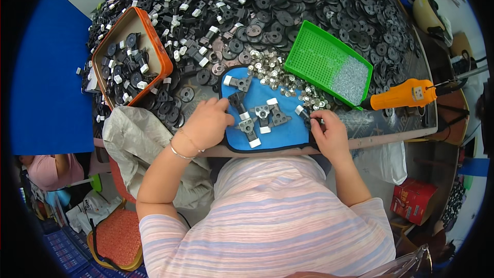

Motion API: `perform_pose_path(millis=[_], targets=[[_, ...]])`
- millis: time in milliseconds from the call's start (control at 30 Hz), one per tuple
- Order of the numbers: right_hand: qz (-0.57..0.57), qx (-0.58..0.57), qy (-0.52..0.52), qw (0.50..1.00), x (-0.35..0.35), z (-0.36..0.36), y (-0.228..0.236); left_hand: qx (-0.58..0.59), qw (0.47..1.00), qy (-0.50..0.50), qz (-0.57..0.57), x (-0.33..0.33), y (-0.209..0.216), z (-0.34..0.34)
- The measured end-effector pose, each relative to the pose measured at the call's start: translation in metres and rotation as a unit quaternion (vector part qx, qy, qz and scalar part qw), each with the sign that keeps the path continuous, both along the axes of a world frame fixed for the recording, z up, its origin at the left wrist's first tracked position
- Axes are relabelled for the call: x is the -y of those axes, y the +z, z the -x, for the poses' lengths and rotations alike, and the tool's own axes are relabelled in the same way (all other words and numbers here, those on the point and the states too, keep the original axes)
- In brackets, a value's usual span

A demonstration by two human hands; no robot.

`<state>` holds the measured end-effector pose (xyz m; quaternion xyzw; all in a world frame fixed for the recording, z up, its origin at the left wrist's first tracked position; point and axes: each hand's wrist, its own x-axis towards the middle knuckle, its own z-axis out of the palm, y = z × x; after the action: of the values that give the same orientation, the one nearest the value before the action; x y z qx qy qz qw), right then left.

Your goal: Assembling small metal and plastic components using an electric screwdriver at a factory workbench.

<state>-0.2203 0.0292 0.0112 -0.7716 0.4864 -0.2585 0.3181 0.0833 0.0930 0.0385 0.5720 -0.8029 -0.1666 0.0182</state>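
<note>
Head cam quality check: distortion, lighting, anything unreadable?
Head view: fisheye bends the table edge and leaves dark corners; head view: light looks fairly even across the blue mat, shadows soft; head view: tiny metallic pieces in the green tray merge into pale glitter, too small to tell apart.

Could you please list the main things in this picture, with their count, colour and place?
mat: one, blue, picture centre
parts: several, black and white, on mat
metal pieces: many, silvery, mostly beyond mat
basket: one, green, right, holding silvery bits
tray: one, orange, left, holding similar parts
heap of parts: one, black and white, top
power tool: one, orange, right
cloth: one, pale, lower left
carton: one, red, lower right
left hand: one, over mat's left edge
right hand: one, holding a black part, mat's right
</note>
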Motion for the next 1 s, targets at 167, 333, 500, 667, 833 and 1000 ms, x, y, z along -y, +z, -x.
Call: perform_pose_path(millis=[167,333,500,667,833,1000], targets=[[-0.054,0.020,-0.035,0.998,0.006,0.006,-0.001,-0.058,0.998,0.011,0.001,0.003,0.003,0.001],[-0.141,0.093,-0.040,0.985,0.005,0.001,-0.006,-0.110,0.980,0.125,0.106,0.018,0.003,0.006],[-0.191,0.039,-0.027,0.980,-0.003,-0.011,-0.004,-0.132,0.962,0.208,0.119,0.029,-0.027,0.020],[0.021,-0.088,-0.024,0.996,-0.002,-0.011,0.008,-0.133,0.950,0.250,0.130,0.027,-0.026,0.013],[0.064,-0.049,0.094,0.992,0.002,-0.029,0.009,-0.043,0.958,0.231,0.164,0.026,-0.032,0.010],[0.137,-0.105,0.179,0.969,0.005,-0.062,0.010,-0.117,0.942,0.243,0.198,0.031,-0.041,0.007]])
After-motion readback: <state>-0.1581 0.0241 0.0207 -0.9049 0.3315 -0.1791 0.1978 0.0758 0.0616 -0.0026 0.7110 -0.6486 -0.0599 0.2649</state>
